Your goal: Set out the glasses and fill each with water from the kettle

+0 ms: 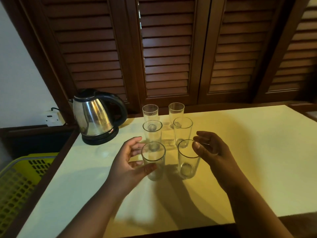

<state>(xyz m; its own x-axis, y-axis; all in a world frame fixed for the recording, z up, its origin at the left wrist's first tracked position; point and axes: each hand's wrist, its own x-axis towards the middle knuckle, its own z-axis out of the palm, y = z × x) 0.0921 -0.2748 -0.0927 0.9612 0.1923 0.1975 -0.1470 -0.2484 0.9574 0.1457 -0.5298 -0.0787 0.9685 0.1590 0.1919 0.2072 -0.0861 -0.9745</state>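
On the table (240,152), at its back left corner, the kettle (96,115). Just right of it, six glasses in two columns of three: far left glass (150,112) and far right glass (176,112) at the back edge, middle left glass (152,133) and middle right glass (182,131) before them, near left glass (153,162) and near right glass (188,160) in front. Left hand (127,162) round the near left glass from its left, right hand (211,150) round the near right glass from its right. Left of the table and lower, a basket (20,182); behind the table, shutters (168,48).
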